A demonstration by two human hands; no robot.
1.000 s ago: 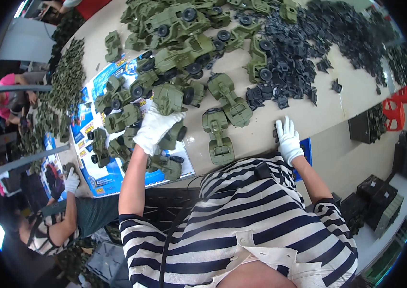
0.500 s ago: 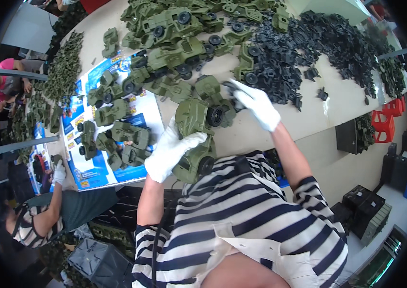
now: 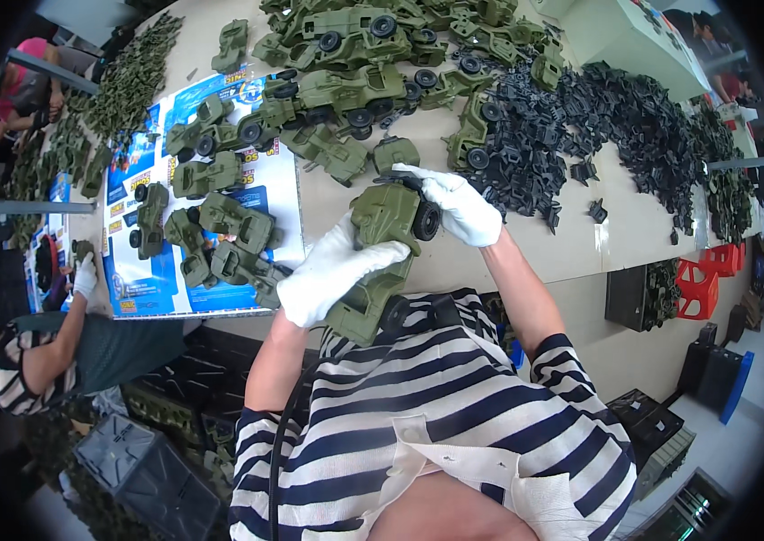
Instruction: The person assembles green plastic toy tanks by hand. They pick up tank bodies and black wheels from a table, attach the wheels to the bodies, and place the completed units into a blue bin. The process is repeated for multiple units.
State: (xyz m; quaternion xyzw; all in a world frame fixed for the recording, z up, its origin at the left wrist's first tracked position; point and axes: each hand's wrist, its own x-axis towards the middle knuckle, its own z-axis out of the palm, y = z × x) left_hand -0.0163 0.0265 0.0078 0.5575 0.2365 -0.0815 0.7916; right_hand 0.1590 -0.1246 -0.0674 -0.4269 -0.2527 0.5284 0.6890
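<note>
My left hand (image 3: 332, 275), in a white glove, is wrapped round an olive-green toy jeep (image 3: 384, 216). The jeep is tilted, with one black wheel (image 3: 427, 220) facing right and its rear end near my striped shirt. At the jeep's far end, my white-gloved right hand (image 3: 461, 209) pinches a small black plastic part (image 3: 409, 181) against the body. Fingers and the jeep partly hide that part, so I cannot tell whether it is seated. Just beyond lies a loose green jeep body (image 3: 394, 153).
Toy jeeps (image 3: 350, 86) are heaped at the back, and several lie on a blue-and-white printed sheet (image 3: 143, 288) at left. Black plastic parts (image 3: 526, 149) form a pile at right. A co-worker's gloved hand (image 3: 85, 276) is at far left. Red stools (image 3: 697, 288) stand beyond the table's right edge.
My right hand has moved left and brought the black part to the jeep's far end. The left hand still grips the jeep. The whole view has shifted slightly.
</note>
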